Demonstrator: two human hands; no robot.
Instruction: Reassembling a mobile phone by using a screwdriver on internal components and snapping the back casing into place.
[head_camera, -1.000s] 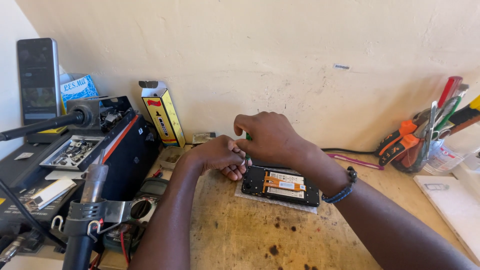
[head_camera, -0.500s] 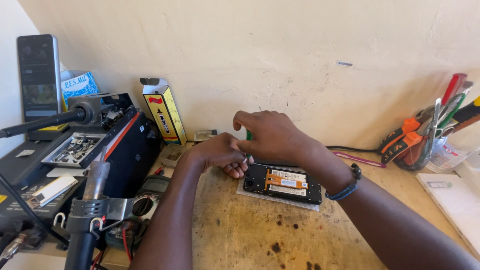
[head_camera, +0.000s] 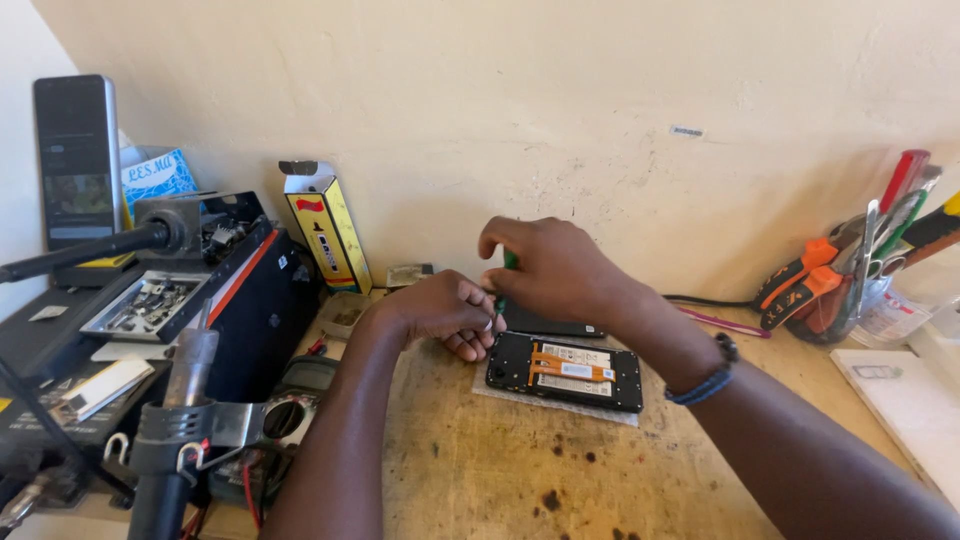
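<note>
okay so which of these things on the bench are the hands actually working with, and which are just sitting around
In use:
- opened phone, back off, on a grey mat
- green-handled screwdriver in the right hand
- left hand at the phone's left end

Lying about:
- yellow box
- tool cup
- upright phone
- black equipment case

The wooden bench (head_camera: 520, 480) was scuffed and spotted with dark stains. Near its middle a grey mat (head_camera: 560, 402) lay flat, carrying an opened phone (head_camera: 566, 371). At the left edge stood a black rework station (head_camera: 150, 330), with a yellow box (head_camera: 328, 232) upright at the back edge. A tool cup (head_camera: 850, 290) stood toward the back right corner.
</note>
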